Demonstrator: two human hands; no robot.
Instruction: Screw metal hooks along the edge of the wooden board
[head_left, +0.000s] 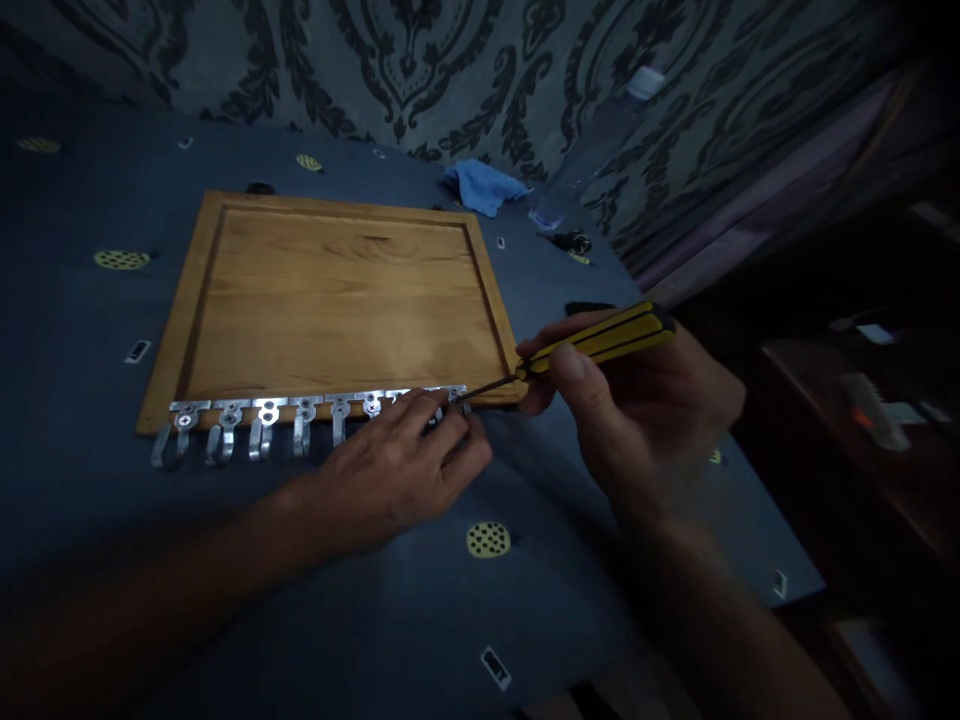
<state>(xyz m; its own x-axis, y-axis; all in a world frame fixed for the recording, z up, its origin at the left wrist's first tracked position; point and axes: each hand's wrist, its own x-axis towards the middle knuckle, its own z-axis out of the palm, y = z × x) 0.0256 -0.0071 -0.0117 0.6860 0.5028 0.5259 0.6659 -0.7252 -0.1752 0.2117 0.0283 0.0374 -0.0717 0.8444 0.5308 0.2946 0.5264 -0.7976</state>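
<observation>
A yellow and black screwdriver [609, 338] is gripped in my right hand [652, 420], its thumb and fingers around the handle. The shaft points left and down, its tip at the right end of a metal hook rail [304, 412]. That rail lies along the near edge of a framed wooden board [337, 300], its hooks sticking out toward me. My left hand [401, 465] rests with bent fingers over the rail's right part, close to the screwdriver tip, and hides several hooks. Whatever lies under those fingers is hidden.
The board lies on a table with a dark blue patterned cloth [300, 620]. Behind it are a blue rag [487, 187], a clear plastic bottle [600, 145] and a small dark object [574, 241]. A patterned wall [465, 70] borders the back; the table's edge runs along the right.
</observation>
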